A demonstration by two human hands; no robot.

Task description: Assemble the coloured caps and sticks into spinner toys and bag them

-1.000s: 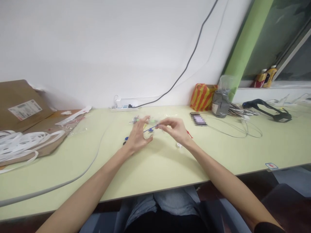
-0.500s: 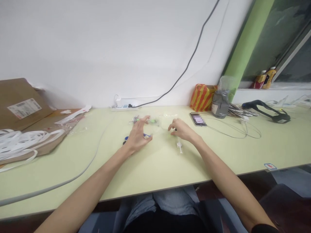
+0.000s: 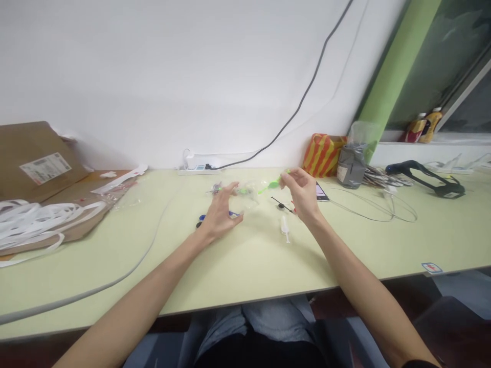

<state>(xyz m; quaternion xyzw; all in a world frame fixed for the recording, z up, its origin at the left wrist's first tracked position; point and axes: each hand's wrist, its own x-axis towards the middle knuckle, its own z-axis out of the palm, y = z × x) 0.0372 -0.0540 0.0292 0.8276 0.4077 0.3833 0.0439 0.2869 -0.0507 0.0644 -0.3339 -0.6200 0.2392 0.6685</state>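
Head | right hand now raised, fingers pinching green piece

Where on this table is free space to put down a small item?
Bare table lies between the forearms, near the front edge, and right of the right hand before the thin wire loop. Crowded: small parts around the left hand and white straps far left.

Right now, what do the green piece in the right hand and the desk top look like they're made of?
Green piece: likely plastic, bright translucent lime, thin and stick-like, pinched in the right hand fingers; too small to be sure. Desk top: pale yellow-green, smooth and matte with soft reflections, probably laminate over board; the core isn't visible.
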